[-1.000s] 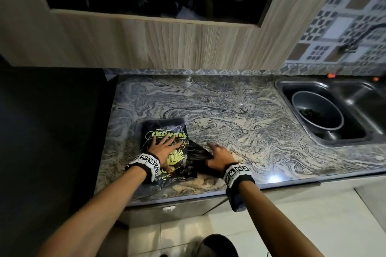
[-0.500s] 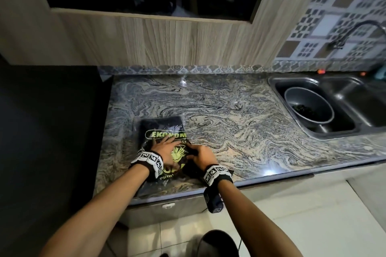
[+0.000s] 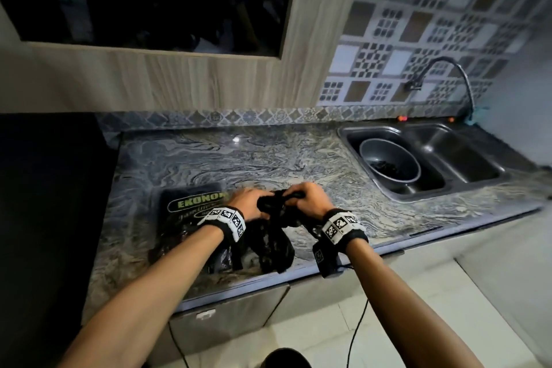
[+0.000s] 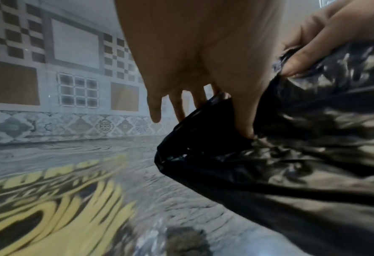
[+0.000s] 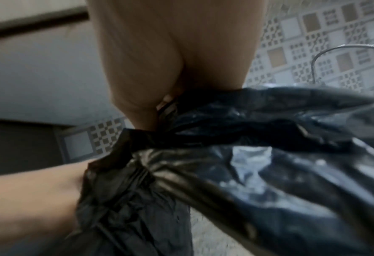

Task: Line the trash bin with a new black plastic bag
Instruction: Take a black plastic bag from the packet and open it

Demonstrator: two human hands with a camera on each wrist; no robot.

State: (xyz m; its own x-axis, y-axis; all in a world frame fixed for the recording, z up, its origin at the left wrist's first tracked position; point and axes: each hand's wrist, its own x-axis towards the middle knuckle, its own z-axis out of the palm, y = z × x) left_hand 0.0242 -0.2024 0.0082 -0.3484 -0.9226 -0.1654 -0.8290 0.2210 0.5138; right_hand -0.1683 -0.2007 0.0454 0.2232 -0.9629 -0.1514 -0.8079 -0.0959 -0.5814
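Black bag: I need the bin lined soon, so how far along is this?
Done: one black bag is out of the pack on the counter. In hand: the left hand and right hand both grip its bunched top, seemingly working it open. Left: spreading it and fitting it into the bin, which is not clearly in view.

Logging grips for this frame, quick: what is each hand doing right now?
Left hand: holds the black bag, thumb pinching its plastic.
Right hand: grips the same bag's bunched top.
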